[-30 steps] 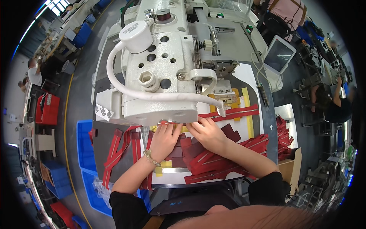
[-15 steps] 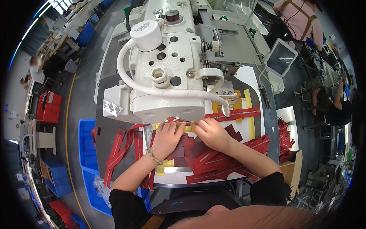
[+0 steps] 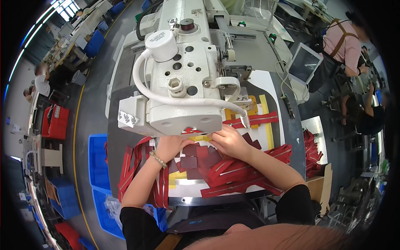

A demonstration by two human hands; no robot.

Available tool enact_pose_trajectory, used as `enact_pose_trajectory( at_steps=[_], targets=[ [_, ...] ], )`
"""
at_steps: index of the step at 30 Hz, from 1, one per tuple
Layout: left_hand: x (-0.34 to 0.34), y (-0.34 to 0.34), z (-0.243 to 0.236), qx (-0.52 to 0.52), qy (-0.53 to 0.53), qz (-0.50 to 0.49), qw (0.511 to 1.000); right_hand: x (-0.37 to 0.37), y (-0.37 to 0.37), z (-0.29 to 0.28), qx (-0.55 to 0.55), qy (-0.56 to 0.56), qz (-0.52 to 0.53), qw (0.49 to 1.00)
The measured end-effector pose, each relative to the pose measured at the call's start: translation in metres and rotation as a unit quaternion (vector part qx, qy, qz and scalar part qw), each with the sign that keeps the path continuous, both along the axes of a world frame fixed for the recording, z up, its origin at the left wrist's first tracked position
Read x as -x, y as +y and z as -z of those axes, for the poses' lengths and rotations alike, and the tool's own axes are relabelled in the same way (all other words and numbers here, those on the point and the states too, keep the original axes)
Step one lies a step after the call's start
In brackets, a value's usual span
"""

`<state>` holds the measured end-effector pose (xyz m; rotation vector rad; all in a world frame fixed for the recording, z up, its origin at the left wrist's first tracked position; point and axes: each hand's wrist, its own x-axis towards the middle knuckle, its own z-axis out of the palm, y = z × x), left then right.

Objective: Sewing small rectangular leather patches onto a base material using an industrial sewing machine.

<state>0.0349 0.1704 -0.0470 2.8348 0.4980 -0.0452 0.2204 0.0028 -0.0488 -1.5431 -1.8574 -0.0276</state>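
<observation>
Below the white sewing machine head [image 3: 183, 116] my left hand [image 3: 168, 148] is bent inward, fingertips partly hidden at the machine's lower edge. My right hand [image 3: 227, 141] is curled at that edge beside a red zipper strip [image 3: 258, 118] that runs out rightward; what its fingertips grip is unclear. Maroon rectangular patches [image 3: 188, 161] lie between my hands. More red zippers cover the worktop, at left [image 3: 129, 166] and in a pile [image 3: 225, 175] under my right forearm, over white board and yellow tape [image 3: 266, 129].
A tablet-like screen [image 3: 304, 62] stands back right; a metal tray of red zippers [image 3: 312, 150] and cardboard [image 3: 321, 191] are at right. Blue bins [image 3: 98, 162] sit at lower left. A person in pink [image 3: 341, 46] stands at right; others work along both sides.
My left hand has shifted left, its fingers moving further out of sight, exposing more maroon patches. My right hand stays at the machine's edge. The person in pink shows more fully.
</observation>
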Motion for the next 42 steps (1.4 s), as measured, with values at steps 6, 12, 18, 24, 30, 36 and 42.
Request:
enact_pose_trajectory(
  at_steps=[6,12,18,24,30,36,42],
  targets=[
    [-0.010,0.023,0.010,0.051,-0.064,0.017,0.997,-0.007,0.004,0.001,-0.007,-0.020,0.004,1.000],
    [-0.014,0.019,0.020,0.150,-0.135,0.033,0.979,-0.010,-0.003,0.011,0.005,-0.018,0.030,0.999],
    [-0.013,0.019,0.020,0.144,-0.125,0.007,0.982,-0.009,-0.004,0.014,0.040,-0.006,0.037,0.999],
    [-0.006,0.015,0.036,0.129,-0.138,-0.007,0.982,-0.008,-0.004,0.015,0.043,-0.022,0.036,0.998],
    [0.004,0.013,0.047,0.115,-0.153,-0.028,0.981,-0.010,-0.005,0.011,0.050,-0.040,0.032,0.997],
    [0.007,-0.003,0.027,0.179,-0.139,-0.065,0.972,-0.001,-0.018,0.007,0.007,-0.049,0.009,0.999],
    [0.001,-0.010,0.003,0.223,-0.062,-0.092,0.969,0.004,-0.019,-0.004,-0.013,-0.092,0.016,0.996]
  ],
)
